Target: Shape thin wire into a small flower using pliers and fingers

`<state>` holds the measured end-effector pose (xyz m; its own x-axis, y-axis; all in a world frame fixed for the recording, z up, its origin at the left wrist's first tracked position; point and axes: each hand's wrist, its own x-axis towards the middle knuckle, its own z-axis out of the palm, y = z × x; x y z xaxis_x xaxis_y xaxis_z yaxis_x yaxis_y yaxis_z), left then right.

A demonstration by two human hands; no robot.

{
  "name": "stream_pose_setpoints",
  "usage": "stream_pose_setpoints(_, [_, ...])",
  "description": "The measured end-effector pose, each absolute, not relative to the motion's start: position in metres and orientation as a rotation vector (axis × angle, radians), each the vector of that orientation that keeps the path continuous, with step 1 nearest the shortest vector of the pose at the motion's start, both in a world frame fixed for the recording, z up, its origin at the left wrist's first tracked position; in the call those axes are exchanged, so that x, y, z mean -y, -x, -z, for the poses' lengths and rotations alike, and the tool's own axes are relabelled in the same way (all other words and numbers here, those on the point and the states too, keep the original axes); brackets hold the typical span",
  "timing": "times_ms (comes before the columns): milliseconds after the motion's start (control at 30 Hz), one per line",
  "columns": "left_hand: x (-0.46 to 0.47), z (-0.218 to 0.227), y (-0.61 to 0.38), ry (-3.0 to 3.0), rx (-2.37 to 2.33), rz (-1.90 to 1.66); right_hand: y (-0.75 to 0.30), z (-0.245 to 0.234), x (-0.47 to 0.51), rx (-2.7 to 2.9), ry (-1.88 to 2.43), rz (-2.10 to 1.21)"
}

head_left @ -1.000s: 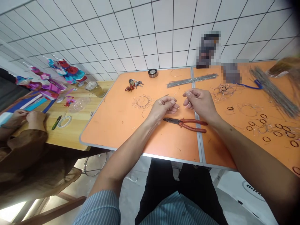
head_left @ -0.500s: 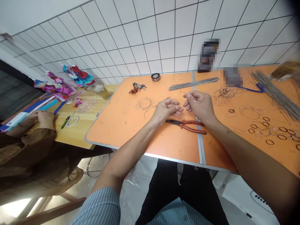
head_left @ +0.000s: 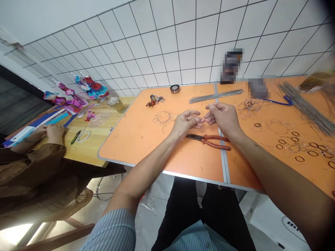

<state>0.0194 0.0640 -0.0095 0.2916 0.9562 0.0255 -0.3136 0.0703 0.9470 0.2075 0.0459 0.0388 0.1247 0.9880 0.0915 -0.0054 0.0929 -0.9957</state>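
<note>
While the left hand (head_left: 184,123) and right hand (head_left: 223,116) pinch thin wire (head_left: 207,118), an orange table (head_left: 128,139) lines the white-tiled wall (head_left: 183,42).

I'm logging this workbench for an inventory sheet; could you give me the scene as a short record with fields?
Left grip: fingertips pinched together at a thin wire
Right grip: fingertips pinched on the same wire, facing the left
Nearest tool: red-handled pliers, lying on the orange table just below the hands
Beyond the hands: wire bundle, roll of tape, keys
Right side: scattered dark rings and loose wire
Neighbour: a co-worker's hands at the wooden table
</note>
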Motion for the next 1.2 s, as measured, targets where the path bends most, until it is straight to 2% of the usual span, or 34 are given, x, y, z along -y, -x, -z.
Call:
stream_pose_setpoints(567, [-0.066,-0.001,-0.013,-0.963,-0.791,-1.172,-0.214,-0.029,-0.053,1.111,1.076,-1.177])
stream_pose_setpoints(867, [-0.066,-0.016,-0.007,-0.959,-0.667,-1.088,-0.219,-0.028,-0.054,1.211,1.066,-1.207])
stream_pose_setpoints(1200, [-0.064,-0.021,-0.001,-0.956,-0.766,-1.029,-0.226,-0.032,-0.056,1.195,1.027,-1.257])
